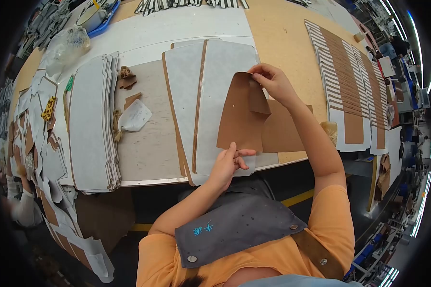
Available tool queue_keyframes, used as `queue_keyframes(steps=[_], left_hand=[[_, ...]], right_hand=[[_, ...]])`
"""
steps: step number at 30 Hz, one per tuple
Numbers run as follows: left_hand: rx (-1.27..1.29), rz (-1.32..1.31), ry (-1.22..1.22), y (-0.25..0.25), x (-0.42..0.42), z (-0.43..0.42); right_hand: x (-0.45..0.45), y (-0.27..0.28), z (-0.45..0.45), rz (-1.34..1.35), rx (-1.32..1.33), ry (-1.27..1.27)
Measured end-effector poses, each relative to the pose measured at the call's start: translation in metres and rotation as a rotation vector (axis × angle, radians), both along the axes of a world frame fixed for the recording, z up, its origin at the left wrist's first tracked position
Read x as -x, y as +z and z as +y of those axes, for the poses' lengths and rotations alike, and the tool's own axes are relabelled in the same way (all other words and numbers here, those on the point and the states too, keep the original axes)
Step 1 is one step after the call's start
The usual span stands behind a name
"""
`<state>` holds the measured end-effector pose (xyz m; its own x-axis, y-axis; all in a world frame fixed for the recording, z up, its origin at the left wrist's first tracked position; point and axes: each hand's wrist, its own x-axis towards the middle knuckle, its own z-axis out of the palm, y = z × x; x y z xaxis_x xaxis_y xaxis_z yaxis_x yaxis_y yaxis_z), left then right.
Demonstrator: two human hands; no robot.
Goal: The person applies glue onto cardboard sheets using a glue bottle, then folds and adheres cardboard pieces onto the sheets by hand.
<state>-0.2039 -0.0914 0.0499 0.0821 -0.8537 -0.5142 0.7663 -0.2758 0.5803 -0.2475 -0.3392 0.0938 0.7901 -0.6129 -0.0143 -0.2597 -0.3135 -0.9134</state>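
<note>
A brown leather-like panel [240, 112] is raised above the table, its upper right part folded over. My right hand [273, 82] pinches its top edge between thumb and fingers. My left hand [231, 163] is at the panel's lower edge, thumb pointing up against it and fingers apart, not closed round anything. Beneath lie large white-backed panels [181, 91] with a brown strip [199, 95] running between them. To the right, under my right forearm, another brown piece [285, 131] rests flat on the table.
A stack of white panels [91, 124] stands on the left, with scraps [135, 115] beside it. Striped brown-and-white panels [345, 76] lie at the right. Offcuts [45, 158] hang over the left edge. A plastic bag [68, 48] and blue tray [107, 19] sit farther back.
</note>
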Motion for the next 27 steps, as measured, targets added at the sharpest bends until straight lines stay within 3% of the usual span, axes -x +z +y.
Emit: queue_keyframes(steps=[9, 27], left_hand=[[-0.057, 0.142, 0.124, -0.006, -0.035, -0.016], [-0.121, 0.247, 0.145, -0.011, -0.049, -0.020]], right_hand=[[-0.075, -0.041, -0.022, 0.090, 0.003, 0.077], [-0.093, -0.073, -0.020, 0.109, 0.113, 0.086]])
